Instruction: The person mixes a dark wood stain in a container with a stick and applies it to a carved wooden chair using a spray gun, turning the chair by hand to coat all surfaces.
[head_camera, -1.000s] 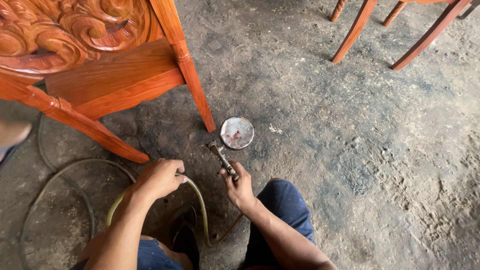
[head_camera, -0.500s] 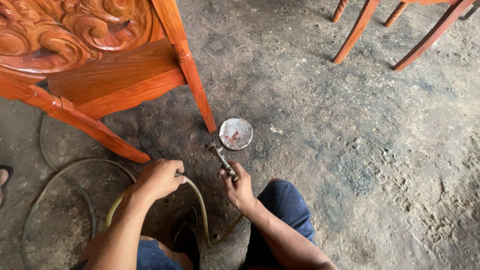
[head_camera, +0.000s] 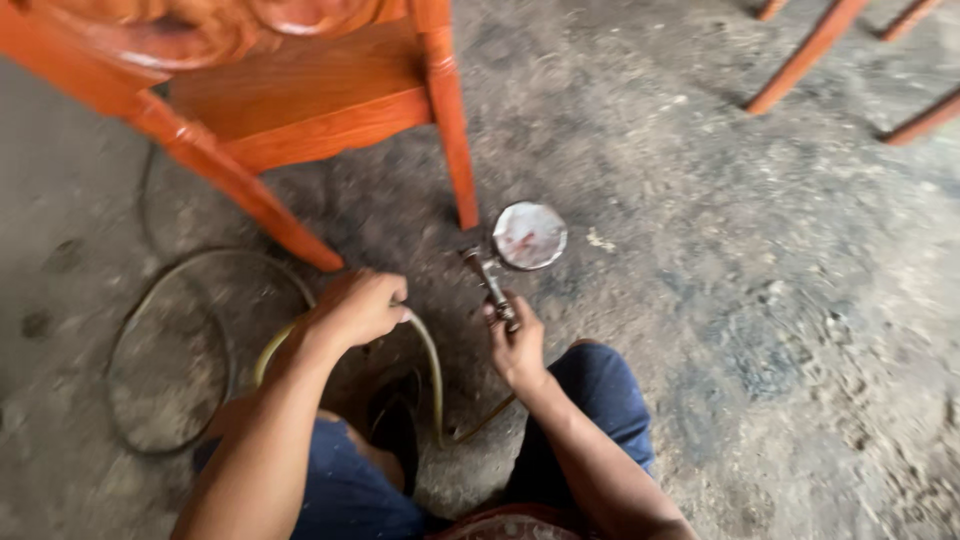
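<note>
The spray gun (head_camera: 492, 285) is lying low over the concrete floor (head_camera: 760, 330), near the orange chair's leg (head_camera: 452, 130); the right hand (head_camera: 517, 345) is gripping its handle, while the left hand (head_camera: 358, 308) is closing around the hose (head_camera: 430, 365), keeping it slack beside the paint-stained cup (head_camera: 530, 236)

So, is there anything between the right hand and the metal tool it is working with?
No. The right hand already grips the lower end of the metal tool, so nothing visible lies between them. The left hand holds the hose apart from it.
</note>
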